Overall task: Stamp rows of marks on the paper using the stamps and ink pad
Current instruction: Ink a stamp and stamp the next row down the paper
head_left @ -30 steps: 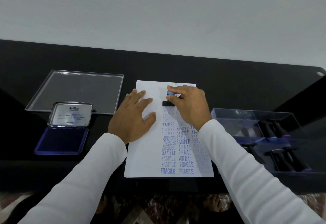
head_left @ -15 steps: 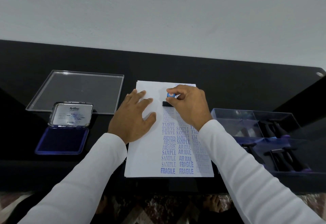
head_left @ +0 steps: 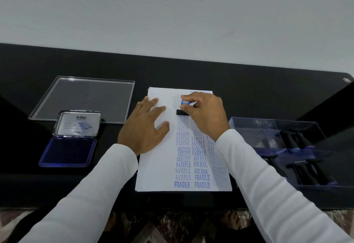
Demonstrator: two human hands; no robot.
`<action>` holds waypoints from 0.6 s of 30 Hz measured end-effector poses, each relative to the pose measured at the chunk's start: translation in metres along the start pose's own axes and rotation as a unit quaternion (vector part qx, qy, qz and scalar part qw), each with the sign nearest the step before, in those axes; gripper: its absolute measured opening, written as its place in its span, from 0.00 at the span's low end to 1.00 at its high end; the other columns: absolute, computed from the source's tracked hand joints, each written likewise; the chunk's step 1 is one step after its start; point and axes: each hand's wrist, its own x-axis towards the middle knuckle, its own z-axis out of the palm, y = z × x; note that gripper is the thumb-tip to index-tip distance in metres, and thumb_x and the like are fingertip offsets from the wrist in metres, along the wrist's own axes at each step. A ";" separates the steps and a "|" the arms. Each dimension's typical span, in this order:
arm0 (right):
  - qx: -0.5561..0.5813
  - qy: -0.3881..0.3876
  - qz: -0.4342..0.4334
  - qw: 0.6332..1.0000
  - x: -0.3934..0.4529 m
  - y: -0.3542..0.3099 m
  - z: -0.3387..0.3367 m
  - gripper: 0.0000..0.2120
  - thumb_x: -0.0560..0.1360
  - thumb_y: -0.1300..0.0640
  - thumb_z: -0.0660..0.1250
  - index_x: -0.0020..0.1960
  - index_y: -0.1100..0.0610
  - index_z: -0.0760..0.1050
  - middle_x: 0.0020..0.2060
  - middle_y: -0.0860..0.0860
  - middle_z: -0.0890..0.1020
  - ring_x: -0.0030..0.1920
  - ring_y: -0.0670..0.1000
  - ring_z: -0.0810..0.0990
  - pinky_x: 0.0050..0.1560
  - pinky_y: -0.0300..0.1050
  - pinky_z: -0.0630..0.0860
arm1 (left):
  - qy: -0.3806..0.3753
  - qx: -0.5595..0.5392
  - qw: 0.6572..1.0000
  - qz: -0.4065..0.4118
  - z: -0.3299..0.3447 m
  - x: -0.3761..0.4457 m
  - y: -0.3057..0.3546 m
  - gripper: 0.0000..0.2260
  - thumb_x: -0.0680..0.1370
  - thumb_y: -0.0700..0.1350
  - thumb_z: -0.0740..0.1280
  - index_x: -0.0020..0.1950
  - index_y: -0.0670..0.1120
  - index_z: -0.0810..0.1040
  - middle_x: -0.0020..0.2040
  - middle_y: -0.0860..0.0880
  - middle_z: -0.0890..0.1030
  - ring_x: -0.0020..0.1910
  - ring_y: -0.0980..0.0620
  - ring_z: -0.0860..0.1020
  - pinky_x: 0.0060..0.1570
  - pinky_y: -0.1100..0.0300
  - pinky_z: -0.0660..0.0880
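A white sheet of paper (head_left: 157,173) lies on the black table, with several rows of blue marks in columns on its right half. My right hand (head_left: 206,116) grips a stamp (head_left: 184,105) with a blue knob and a black base, and the base rests on the paper just above the top mark of the left column. My left hand (head_left: 144,126) lies flat on the sheet's left side, fingers spread. The open ink pad (head_left: 68,152), with a blue pad and a silver lid, sits at the left.
A clear plastic lid (head_left: 84,97) lies behind the ink pad. At the right stands a clear blue box (head_left: 254,126) with several black stamps in its compartments. The table's front edge runs below the paper, and a white wall rises behind.
The stamp's blue knob has tipped slightly toward me under my right hand's fingers, while its base stays in place on the paper. My left hand has not moved.
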 end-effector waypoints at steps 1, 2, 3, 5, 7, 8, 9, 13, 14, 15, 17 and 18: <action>0.001 0.000 0.001 1.000 0.000 0.000 0.000 0.12 0.75 0.53 0.73 0.58 0.51 0.83 0.57 0.46 0.83 0.47 0.45 0.82 0.59 0.43 0.79 | 0.001 0.000 1.000 -0.001 0.000 0.000 0.000 0.28 0.77 0.66 0.58 0.74 0.56 0.70 0.80 0.54 0.61 0.81 0.48 0.54 0.75 0.45 0.57; 0.001 0.000 0.001 1.000 0.000 -0.001 -0.001 0.12 0.75 0.53 0.73 0.58 0.51 0.83 0.57 0.46 0.83 0.47 0.45 0.81 0.59 0.41 0.78 | 0.000 0.000 1.000 -0.002 0.000 0.000 0.000 0.28 0.77 0.66 0.57 0.74 0.57 0.70 0.80 0.54 0.61 0.81 0.48 0.54 0.75 0.44 0.57; 0.001 -0.001 0.001 1.000 -0.001 -0.001 -0.001 0.12 0.75 0.53 0.73 0.57 0.51 0.83 0.57 0.46 0.83 0.46 0.44 0.81 0.58 0.40 0.78 | -0.003 0.000 1.000 -0.004 0.000 0.000 0.000 0.29 0.76 0.67 0.56 0.74 0.57 0.70 0.80 0.54 0.61 0.81 0.48 0.54 0.75 0.44 0.57; 0.003 -0.004 0.004 1.000 -0.001 -0.002 -0.001 0.12 0.75 0.53 0.74 0.57 0.51 0.83 0.58 0.46 0.83 0.46 0.44 0.81 0.58 0.40 0.77 | -0.007 0.004 1.000 -0.007 0.001 0.001 -0.001 0.30 0.76 0.68 0.55 0.75 0.57 0.69 0.80 0.55 0.61 0.81 0.48 0.54 0.75 0.43 0.57; 0.004 -0.004 0.005 1.000 -0.001 -0.003 -0.001 0.12 0.75 0.53 0.74 0.58 0.52 0.83 0.58 0.46 0.83 0.46 0.45 0.82 0.59 0.41 0.78 | -0.007 0.004 1.000 -0.007 0.001 0.001 -0.001 0.30 0.76 0.68 0.55 0.75 0.57 0.69 0.80 0.55 0.60 0.81 0.48 0.54 0.75 0.44 0.57; 0.005 -0.003 0.005 1.000 -0.002 -0.003 -0.001 0.12 0.75 0.53 0.74 0.58 0.52 0.83 0.58 0.46 0.83 0.47 0.45 0.82 0.59 0.42 0.78 | -0.005 0.003 1.000 -0.008 0.001 0.001 -0.001 0.29 0.76 0.68 0.55 0.75 0.57 0.69 0.80 0.55 0.60 0.81 0.48 0.54 0.75 0.44 0.57; 0.005 -0.003 0.005 1.000 -0.002 -0.004 -0.001 0.12 0.75 0.53 0.73 0.58 0.51 0.83 0.58 0.46 0.83 0.47 0.45 0.82 0.59 0.43 0.79 | -0.005 0.002 1.000 -0.008 0.001 0.001 -0.001 0.29 0.76 0.68 0.55 0.75 0.57 0.69 0.80 0.55 0.61 0.81 0.48 0.54 0.75 0.44 0.58; 0.003 -0.004 0.004 1.000 -0.002 -0.003 -0.001 0.12 0.75 0.53 0.73 0.58 0.51 0.83 0.58 0.46 0.83 0.47 0.45 0.82 0.59 0.42 0.78 | -0.007 0.004 1.000 -0.012 0.001 0.001 -0.001 0.30 0.76 0.68 0.55 0.75 0.58 0.69 0.80 0.55 0.60 0.81 0.48 0.54 0.75 0.43 0.58; 0.002 -0.004 0.001 1.000 -0.002 -0.003 -0.001 0.12 0.75 0.53 0.73 0.58 0.51 0.83 0.58 0.46 0.83 0.47 0.45 0.82 0.58 0.42 0.79 | -0.008 0.004 1.000 -0.012 0.001 0.001 0.000 0.30 0.76 0.68 0.56 0.75 0.58 0.69 0.80 0.55 0.60 0.81 0.48 0.54 0.75 0.43 0.58; 0.002 -0.004 -0.002 1.000 -0.003 -0.003 -0.001 0.12 0.75 0.53 0.73 0.57 0.51 0.83 0.57 0.46 0.83 0.46 0.45 0.82 0.58 0.42 0.79 | -0.009 0.003 1.000 -0.011 0.001 0.001 0.000 0.30 0.76 0.68 0.56 0.75 0.58 0.69 0.80 0.55 0.60 0.81 0.47 0.54 0.75 0.43 0.58; 0.003 -0.001 -0.002 1.000 -0.003 -0.002 0.000 0.12 0.75 0.53 0.73 0.58 0.51 0.83 0.57 0.46 0.83 0.46 0.45 0.82 0.58 0.43 0.79 | -0.006 0.002 1.000 -0.008 0.000 0.000 0.000 0.29 0.77 0.67 0.57 0.75 0.57 0.69 0.80 0.54 0.61 0.81 0.47 0.54 0.75 0.43 0.57; 0.004 0.000 -0.001 1.000 -0.003 -0.002 0.000 0.12 0.75 0.53 0.73 0.59 0.51 0.83 0.58 0.47 0.83 0.46 0.45 0.82 0.58 0.43 0.79 | -0.004 0.002 1.000 -0.005 0.000 0.000 0.000 0.28 0.77 0.67 0.57 0.75 0.57 0.69 0.80 0.54 0.61 0.81 0.48 0.54 0.75 0.44 0.57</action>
